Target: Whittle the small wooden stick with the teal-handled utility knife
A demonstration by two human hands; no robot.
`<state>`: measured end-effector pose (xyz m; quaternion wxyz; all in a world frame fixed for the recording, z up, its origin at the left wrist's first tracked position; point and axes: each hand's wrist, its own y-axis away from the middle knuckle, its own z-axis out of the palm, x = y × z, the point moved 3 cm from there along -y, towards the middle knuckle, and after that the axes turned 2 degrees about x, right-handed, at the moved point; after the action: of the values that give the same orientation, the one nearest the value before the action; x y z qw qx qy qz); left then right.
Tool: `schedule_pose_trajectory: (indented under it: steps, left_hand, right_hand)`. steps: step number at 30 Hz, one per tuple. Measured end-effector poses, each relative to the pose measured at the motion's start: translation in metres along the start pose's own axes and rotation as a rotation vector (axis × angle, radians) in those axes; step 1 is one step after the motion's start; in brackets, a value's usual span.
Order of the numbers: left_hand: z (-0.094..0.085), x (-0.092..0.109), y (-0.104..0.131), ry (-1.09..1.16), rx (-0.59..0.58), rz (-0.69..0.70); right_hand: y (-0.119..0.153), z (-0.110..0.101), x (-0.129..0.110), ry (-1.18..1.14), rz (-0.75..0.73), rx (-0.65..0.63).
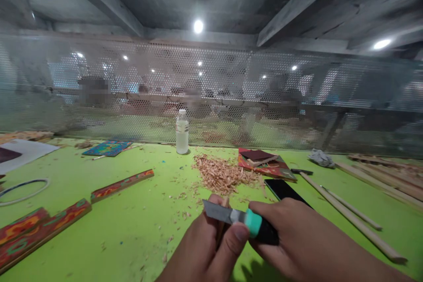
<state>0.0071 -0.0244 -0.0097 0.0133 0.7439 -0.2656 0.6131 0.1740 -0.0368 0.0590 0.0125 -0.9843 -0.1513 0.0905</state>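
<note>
My right hand is wrapped around the black and teal handle of a utility knife, its wide metal blade pointing left. Below the blade, my left hand grips a thin wooden stick, which the fingers and knife partly cover. The left thumb lies close to the knife where blade meets handle; whether it presses on it I cannot tell. Just beyond both hands a heap of curled wood shavings lies on the green table. A dark phone rests beyond my right hand.
A water bottle stands near the perforated metal screen. Painted wood strips lie at left, with a pale ring. On the right are sandpaper, a long-handled hammer, crumpled paper and wooden strips.
</note>
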Motion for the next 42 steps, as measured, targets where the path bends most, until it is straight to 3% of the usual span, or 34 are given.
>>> schedule_pose_trajectory:
  steps: [5, 11, 17, 21, 25, 29, 35, 42]
  left_hand:
    - [0.001, -0.004, 0.002, -0.025, 0.041, -0.043]
    - [-0.002, 0.012, -0.006, -0.075, 0.035, -0.062]
    - [-0.002, 0.022, -0.010, 0.147, 0.013, -0.080]
    - [0.004, 0.013, -0.015, 0.449, -0.133, -0.261]
    - [0.005, 0.006, -0.020, 0.477, -0.154, -0.293]
    - [0.007, 0.004, -0.019, 0.642, -0.169, -0.362]
    - [0.002, 0.012, -0.016, 0.429, -0.126, -0.284]
    - [0.003, 0.018, -0.011, 0.451, -0.123, -0.281]
  right_hand:
    - [0.003, -0.001, -0.002, 0.098, -0.025, 0.082]
    - [0.008, 0.007, 0.001, 0.151, -0.049, 0.170]
    - [-0.004, -0.007, 0.015, 0.202, -0.022, 0.363]
    - [-0.016, -0.015, 0.022, 0.002, -0.093, 0.456]
    - [-0.021, -0.010, 0.025, -0.149, -0.119, 0.482]
    - [-0.024, -0.001, 0.025, -0.214, -0.136, 0.460]
    - [-0.025, 0.007, 0.025, -0.223, -0.147, 0.395]
    - [-0.022, 0.010, 0.019, -0.217, -0.131, 0.250]
